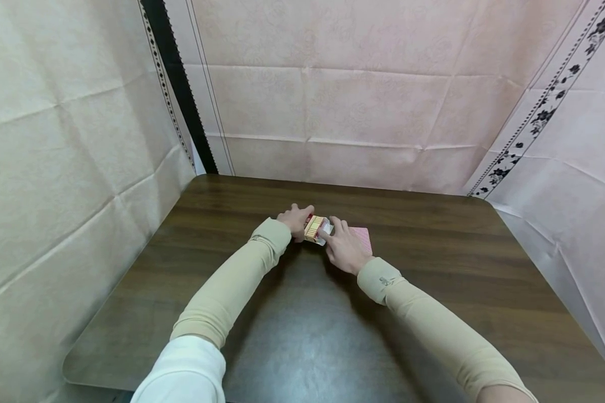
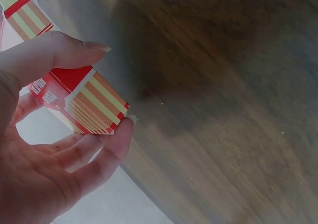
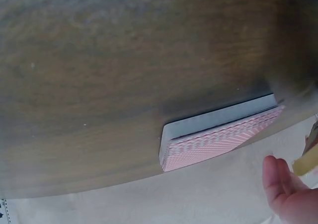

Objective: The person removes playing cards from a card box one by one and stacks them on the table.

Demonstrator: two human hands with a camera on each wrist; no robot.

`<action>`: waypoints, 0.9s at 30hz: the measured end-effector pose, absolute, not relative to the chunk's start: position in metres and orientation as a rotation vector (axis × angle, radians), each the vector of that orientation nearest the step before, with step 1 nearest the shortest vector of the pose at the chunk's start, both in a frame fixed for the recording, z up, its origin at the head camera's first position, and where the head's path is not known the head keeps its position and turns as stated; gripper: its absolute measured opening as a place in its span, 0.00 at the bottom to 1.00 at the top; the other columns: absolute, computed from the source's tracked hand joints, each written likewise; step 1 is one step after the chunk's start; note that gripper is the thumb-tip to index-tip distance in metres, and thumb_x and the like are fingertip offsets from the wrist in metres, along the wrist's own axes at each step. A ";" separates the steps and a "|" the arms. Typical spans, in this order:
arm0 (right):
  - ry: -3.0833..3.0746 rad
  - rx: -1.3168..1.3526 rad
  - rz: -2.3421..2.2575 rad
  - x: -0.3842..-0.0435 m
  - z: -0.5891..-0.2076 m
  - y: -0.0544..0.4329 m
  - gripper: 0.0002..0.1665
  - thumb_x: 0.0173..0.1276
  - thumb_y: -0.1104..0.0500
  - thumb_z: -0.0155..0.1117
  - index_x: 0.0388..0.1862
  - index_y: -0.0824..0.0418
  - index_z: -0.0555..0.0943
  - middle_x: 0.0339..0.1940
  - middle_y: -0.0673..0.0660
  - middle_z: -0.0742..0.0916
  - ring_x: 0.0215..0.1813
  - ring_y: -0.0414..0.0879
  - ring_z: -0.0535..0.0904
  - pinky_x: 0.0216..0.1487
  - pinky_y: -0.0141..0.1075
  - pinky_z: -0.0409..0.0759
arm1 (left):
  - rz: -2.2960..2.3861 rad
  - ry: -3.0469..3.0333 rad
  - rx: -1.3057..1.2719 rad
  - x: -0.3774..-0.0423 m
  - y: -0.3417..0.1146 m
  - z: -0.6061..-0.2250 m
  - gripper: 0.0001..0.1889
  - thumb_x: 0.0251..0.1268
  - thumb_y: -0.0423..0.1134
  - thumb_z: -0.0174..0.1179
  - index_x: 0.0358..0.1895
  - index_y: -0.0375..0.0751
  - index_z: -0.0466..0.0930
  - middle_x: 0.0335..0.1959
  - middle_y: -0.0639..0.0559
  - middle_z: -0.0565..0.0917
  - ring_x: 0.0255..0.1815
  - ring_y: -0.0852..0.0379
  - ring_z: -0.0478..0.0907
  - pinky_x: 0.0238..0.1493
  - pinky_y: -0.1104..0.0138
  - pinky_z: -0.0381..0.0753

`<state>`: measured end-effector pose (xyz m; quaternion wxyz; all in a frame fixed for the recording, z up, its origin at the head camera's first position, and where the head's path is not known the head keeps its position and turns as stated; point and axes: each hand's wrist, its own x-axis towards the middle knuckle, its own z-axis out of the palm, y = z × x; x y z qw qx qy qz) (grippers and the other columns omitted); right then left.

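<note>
My left hand (image 1: 295, 220) grips a small card box (image 1: 315, 229), thumb on one side and fingers on the other. In the left wrist view the box (image 2: 97, 102) shows red panels and orange and cream stripes. Its whitish flap end points right, toward my right hand (image 1: 347, 249). The right thumb overlaps that end in the head view, with the index finger extended at the far side. In the right wrist view the fingers (image 3: 285, 189) bend only slightly, beside a yellowish edge. A stack of pink-backed playing cards (image 3: 213, 144) lies on the table, partly behind my right hand in the head view.
The brown wood-grain table (image 1: 433, 268) has rounded corners. Pale creased cloth (image 1: 363, 106) hangs behind it and along both sides, with a black strip (image 1: 181, 84) at the back left and a floral border (image 1: 544, 115) at the back right.
</note>
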<state>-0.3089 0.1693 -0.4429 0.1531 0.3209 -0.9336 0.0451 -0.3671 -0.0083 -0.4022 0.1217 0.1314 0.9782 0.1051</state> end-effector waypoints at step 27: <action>-2.617 0.939 0.271 -0.319 -0.447 0.177 0.26 0.61 0.55 0.60 0.60 0.56 0.77 0.69 0.69 0.68 0.59 0.61 0.70 0.56 0.53 0.73 | 0.330 2.838 0.380 -0.382 -0.012 -0.410 0.39 0.43 0.25 0.69 0.60 0.53 0.62 0.54 0.39 0.65 0.38 0.46 0.73 0.35 0.57 0.74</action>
